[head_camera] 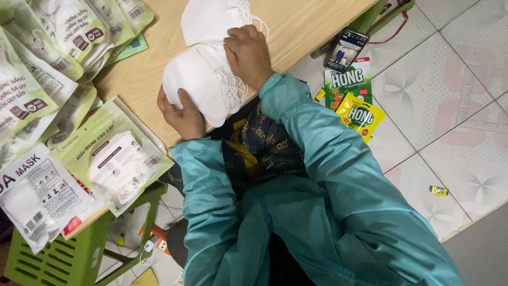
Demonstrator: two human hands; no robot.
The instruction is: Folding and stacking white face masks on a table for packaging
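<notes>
White stack of masks (pixel 203 79) sits at the wooden table (pixel 296 26) edge, my left hand (pixel 182 114) curled under its near side, my right hand (pixel 247 53) pressed closed over the ear loops on top. Second loose stack (pixel 214 18) waits behind. Sealed green pouches (pixel 114 153) piled left, so packing looks partly done.
</notes>
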